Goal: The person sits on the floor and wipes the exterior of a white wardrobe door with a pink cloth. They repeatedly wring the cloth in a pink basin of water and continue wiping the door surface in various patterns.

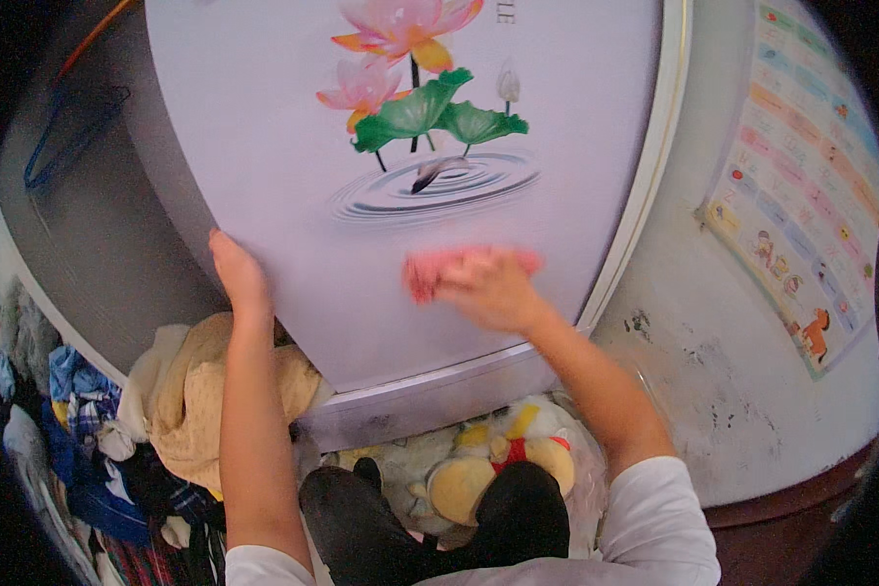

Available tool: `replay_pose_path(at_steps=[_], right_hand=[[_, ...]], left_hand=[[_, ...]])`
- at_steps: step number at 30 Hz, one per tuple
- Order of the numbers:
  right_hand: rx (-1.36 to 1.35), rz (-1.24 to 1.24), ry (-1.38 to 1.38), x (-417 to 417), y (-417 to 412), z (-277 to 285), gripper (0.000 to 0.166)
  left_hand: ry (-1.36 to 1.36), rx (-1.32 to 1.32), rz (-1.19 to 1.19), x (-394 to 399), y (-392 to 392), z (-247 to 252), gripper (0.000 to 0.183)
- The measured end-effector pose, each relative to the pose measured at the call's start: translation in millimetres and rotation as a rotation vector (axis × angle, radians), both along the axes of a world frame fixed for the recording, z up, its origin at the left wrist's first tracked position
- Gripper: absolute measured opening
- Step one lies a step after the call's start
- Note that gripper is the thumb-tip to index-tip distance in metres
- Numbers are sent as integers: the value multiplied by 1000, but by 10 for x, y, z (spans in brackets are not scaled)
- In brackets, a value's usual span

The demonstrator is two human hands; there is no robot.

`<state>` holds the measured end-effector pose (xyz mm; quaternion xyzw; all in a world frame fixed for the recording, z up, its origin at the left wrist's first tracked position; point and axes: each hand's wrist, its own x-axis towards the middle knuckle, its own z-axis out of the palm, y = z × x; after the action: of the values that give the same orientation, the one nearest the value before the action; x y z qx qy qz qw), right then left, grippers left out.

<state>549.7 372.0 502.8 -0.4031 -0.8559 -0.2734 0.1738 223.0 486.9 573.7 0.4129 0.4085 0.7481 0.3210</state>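
Observation:
A pale wardrobe door panel (322, 293) printed with pink lotus flowers (403, 29), green leaves and water ripples fills the middle of the view. My right hand (494, 289), slightly blurred, presses a pink cloth (425, 275) against the panel below the printed ripples. At the panel's left edge, my left hand (240, 275) grips the edge, its fingers partly hidden behind it.
Piled clothes (95, 410) and a beige cloth (190, 410) lie at lower left. A blue hanger (80, 139) hangs in the dark compartment. Below the door sits a plush toy (461, 487) in clear plastic. An illustrated chart (798, 168) is on the right wall.

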Motion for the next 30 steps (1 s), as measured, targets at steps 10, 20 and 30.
replay_pose_path(at_steps=[10,20,30], right_hand=[[78,205,-376,40,-28,-1294,34],[906,277,298,-458,604,2491,39],[-84,407,-284,-863,52,-460,44]], left_hand=[[29,-13,14,47,14,3,64],[77,-16,-17,-91,248,-168,73],[112,-21,-2,-136,75,-88,71]])
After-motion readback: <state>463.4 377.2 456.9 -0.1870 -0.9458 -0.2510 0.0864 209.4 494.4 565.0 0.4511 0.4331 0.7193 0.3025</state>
